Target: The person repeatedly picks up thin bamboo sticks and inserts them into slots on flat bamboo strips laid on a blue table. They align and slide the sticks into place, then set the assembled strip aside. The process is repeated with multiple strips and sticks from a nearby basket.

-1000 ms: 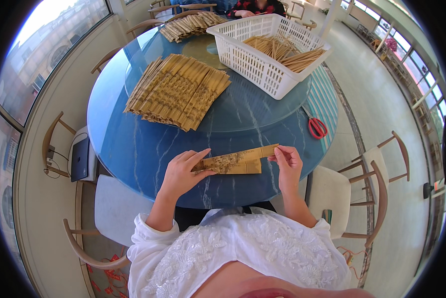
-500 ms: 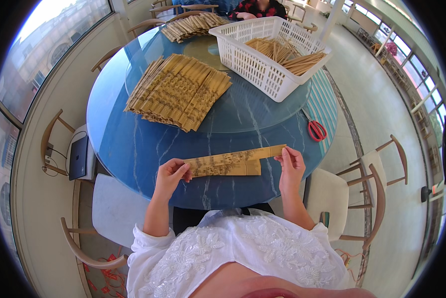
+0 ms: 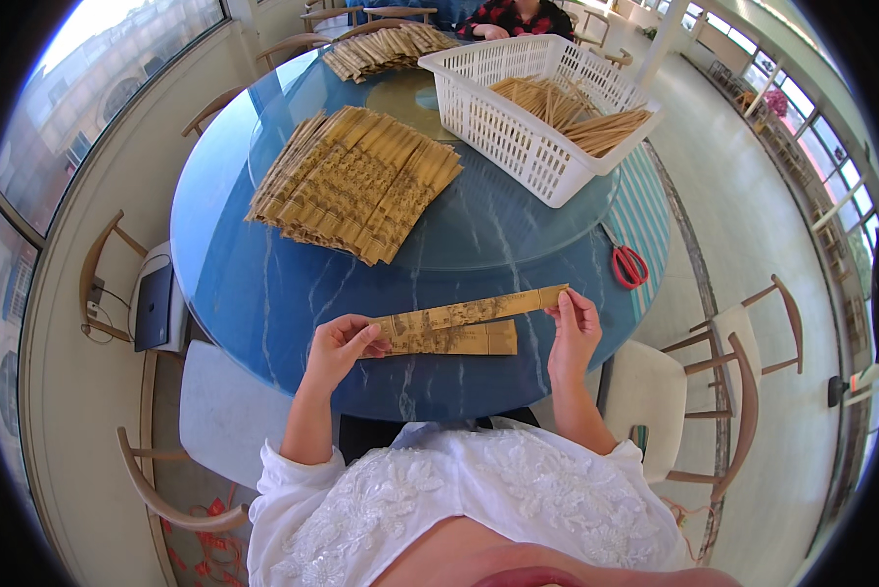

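My left hand (image 3: 342,344) is closed on the left ends of the brown printed paper sleeves, thumb on top. A long narrow paper sleeve (image 3: 474,309) slants up to the right, and my right hand (image 3: 575,328) pinches its right end. Below it lies a second, similar paper sleeve (image 3: 479,339), its right end free over the blue table. Between the two a thin wedge of table shows. Whether they are separate under my left fingers is hidden.
A fanned pile of paper sleeves (image 3: 356,181) lies on the glass turntable (image 3: 479,230), with another bundle (image 3: 386,49) behind. A white basket (image 3: 518,142) holds thin wooden sticks (image 3: 557,108). Red-handled scissors (image 3: 628,266) rest at right. A person (image 3: 518,20) sits across the table.
The upper sleeve has come apart from the lower one, and a gap has opened between them. My left fingers have shifted slightly right along the sleeves; my right hand keeps its pinch.
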`<state>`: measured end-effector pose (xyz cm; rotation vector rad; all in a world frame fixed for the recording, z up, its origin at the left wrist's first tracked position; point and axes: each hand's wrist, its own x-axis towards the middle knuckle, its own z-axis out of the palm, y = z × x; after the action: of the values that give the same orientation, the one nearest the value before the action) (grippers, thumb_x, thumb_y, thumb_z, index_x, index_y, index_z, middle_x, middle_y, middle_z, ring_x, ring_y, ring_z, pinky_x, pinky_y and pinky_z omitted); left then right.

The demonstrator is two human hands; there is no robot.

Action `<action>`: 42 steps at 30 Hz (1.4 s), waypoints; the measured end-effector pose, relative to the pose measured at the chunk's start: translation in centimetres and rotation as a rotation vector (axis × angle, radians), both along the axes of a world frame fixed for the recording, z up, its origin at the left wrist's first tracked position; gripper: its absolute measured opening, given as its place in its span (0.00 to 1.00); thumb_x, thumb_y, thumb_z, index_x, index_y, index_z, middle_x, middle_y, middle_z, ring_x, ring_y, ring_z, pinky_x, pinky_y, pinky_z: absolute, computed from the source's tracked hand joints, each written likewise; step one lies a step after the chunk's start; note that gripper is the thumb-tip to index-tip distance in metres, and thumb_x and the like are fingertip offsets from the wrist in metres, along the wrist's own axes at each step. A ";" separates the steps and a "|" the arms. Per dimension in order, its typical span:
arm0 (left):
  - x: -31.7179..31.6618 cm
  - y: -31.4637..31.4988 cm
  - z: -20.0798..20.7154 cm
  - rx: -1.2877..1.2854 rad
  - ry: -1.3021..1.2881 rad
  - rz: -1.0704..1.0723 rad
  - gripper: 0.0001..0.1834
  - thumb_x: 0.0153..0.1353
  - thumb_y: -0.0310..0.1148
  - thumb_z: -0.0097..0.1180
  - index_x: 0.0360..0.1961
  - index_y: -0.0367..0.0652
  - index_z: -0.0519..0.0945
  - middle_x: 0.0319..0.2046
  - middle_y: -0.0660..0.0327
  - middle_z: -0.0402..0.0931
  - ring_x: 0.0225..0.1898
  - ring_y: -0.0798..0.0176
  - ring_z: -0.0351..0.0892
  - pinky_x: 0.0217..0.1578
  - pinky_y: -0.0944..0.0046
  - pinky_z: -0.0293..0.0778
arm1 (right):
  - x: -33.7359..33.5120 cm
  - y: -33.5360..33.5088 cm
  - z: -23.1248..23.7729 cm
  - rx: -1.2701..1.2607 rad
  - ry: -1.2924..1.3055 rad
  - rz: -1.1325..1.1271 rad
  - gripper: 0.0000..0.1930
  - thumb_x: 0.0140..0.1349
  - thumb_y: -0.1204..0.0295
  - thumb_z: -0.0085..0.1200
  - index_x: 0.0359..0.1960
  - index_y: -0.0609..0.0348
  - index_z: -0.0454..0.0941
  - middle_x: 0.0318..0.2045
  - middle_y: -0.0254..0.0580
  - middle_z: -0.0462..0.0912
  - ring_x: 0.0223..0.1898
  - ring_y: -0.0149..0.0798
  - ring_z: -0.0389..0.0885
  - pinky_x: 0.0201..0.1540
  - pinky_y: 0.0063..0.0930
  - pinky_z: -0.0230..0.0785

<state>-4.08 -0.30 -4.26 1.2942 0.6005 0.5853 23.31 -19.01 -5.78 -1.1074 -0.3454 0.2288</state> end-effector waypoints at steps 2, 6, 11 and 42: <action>0.0 0.0 -0.2 -0.001 0.007 -0.008 0.11 0.66 0.31 0.57 0.40 0.30 0.79 0.30 0.56 0.82 0.33 0.65 0.84 0.34 0.68 0.82 | 0.1 0.1 0.0 -0.004 -0.002 0.003 0.07 0.63 0.78 0.58 0.42 0.66 0.79 0.36 0.41 0.83 0.33 0.31 0.81 0.40 0.25 0.76; 0.2 0.2 -0.6 0.015 0.030 0.007 0.11 0.66 0.30 0.57 0.39 0.30 0.79 0.31 0.56 0.82 0.33 0.65 0.84 0.33 0.68 0.82 | 0.1 0.2 -0.3 -0.033 0.015 -0.009 0.07 0.63 0.78 0.58 0.41 0.66 0.80 0.36 0.42 0.83 0.33 0.31 0.81 0.40 0.26 0.77; 0.3 0.1 -0.5 0.023 0.069 0.081 0.09 0.65 0.29 0.57 0.37 0.30 0.79 0.30 0.55 0.82 0.31 0.64 0.84 0.31 0.67 0.82 | -0.2 0.8 -0.8 -0.042 0.033 -0.010 0.07 0.63 0.78 0.59 0.41 0.67 0.80 0.35 0.42 0.84 0.33 0.32 0.82 0.40 0.27 0.78; -2.3 0.2 1.1 0.060 -0.050 0.140 0.08 0.64 0.26 0.58 0.38 0.31 0.79 0.32 0.53 0.82 0.31 0.63 0.84 0.34 0.66 0.81 | -0.9 1.0 0.1 -0.065 -0.031 0.113 0.10 0.64 0.77 0.56 0.46 0.66 0.77 0.38 0.42 0.83 0.35 0.32 0.81 0.41 0.28 0.78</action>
<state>-6.38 -0.13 -3.19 1.2969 0.6402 0.7542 22.45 -18.04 -5.65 -1.1579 -0.4310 0.3250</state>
